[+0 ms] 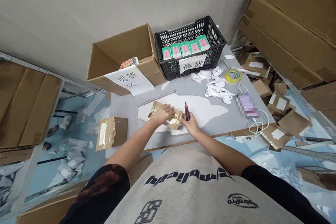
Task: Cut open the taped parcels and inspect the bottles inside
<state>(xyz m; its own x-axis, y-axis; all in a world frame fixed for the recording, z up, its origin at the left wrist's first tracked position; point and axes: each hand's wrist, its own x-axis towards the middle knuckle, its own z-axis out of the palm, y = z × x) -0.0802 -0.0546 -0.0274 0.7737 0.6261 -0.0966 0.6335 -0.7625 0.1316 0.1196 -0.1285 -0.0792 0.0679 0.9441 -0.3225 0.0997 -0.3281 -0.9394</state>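
From the head camera, the person is bending over a grey table (231,120). A flat cardboard parcel (178,120) is lying on a big white sheet (207,106) near the table's front edge. Its long side is going left to right, tipped a little, with the right end lower. Shiny gold tape (159,109) is covering much of it, and the tape is looking wrinkled. The left hand (162,113) is holding the parcel from on top, with the fingers curled over it. The right hand (191,125) is closed tight around a box cutter (187,111) with a red and black handle. The cutter is pointing up, away from the person, just beside the parcel's right end. Farther back, a black crate (168,71) is holding green and pink boxes (185,48), and its paper sign is showing 换货. A cardboard box (154,73) is showing a paper sign with 退货区. A roll of tape (233,75) is sitting near torn white paper (217,89).
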